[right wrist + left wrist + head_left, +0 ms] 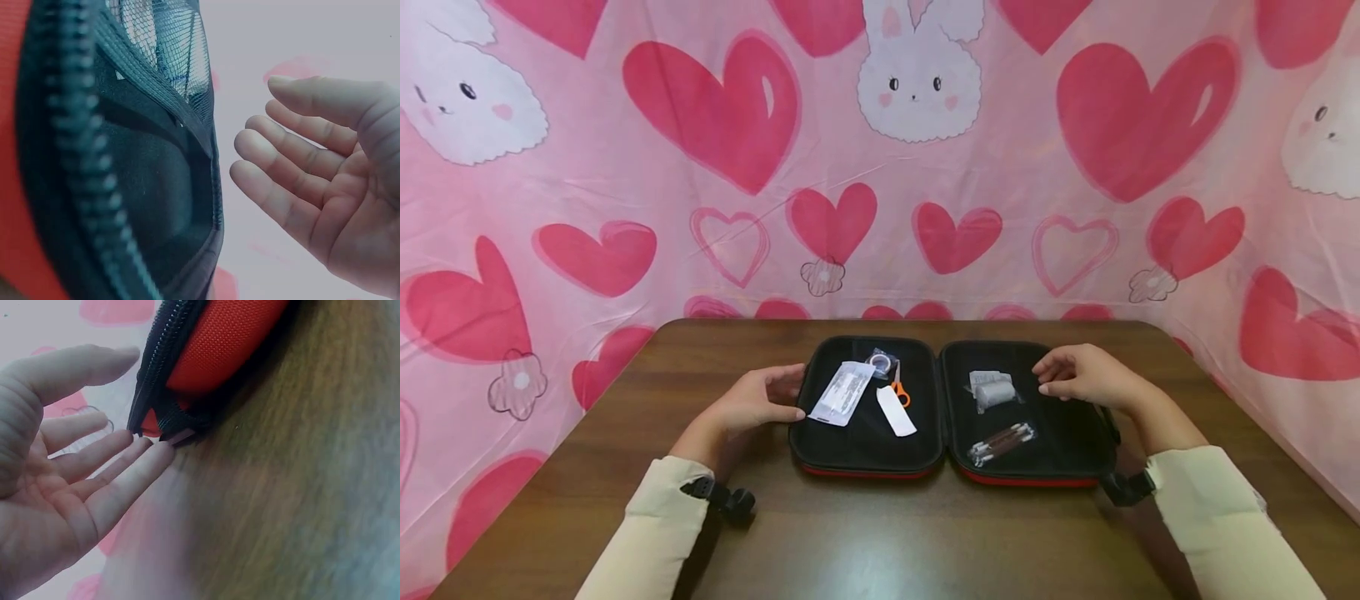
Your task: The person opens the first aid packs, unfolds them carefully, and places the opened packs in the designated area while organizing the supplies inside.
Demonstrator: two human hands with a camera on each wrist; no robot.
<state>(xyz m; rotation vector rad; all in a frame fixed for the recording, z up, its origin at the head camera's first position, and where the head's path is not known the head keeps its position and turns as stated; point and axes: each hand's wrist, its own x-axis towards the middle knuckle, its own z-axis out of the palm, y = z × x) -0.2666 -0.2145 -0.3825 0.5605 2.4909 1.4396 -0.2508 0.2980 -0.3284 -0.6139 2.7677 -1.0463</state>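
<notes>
An open black case with red sides (868,458) lies flat on the table, its two halves side by side. My left hand (748,404) is at its left edge, fingers extended; in the left wrist view the fingertips lie by a black strap (172,419) below the zipper (159,356). Over the right half, my right hand (1093,379) hangs with loosely bent fingers and holds nothing. The left half holds a white packet (844,393), a bagged tape roll (881,363), orange-handled scissors (901,393) and a white strip (896,412). The right half holds a wrapped bandage roll (995,393) and bagged swabs (1002,443).
The brown wooden table (880,542) extends around the case. Behind it and at both sides hangs a pink cloth (895,175) with hearts and rabbits. A mesh pocket (181,56) shows inside the case in the right wrist view.
</notes>
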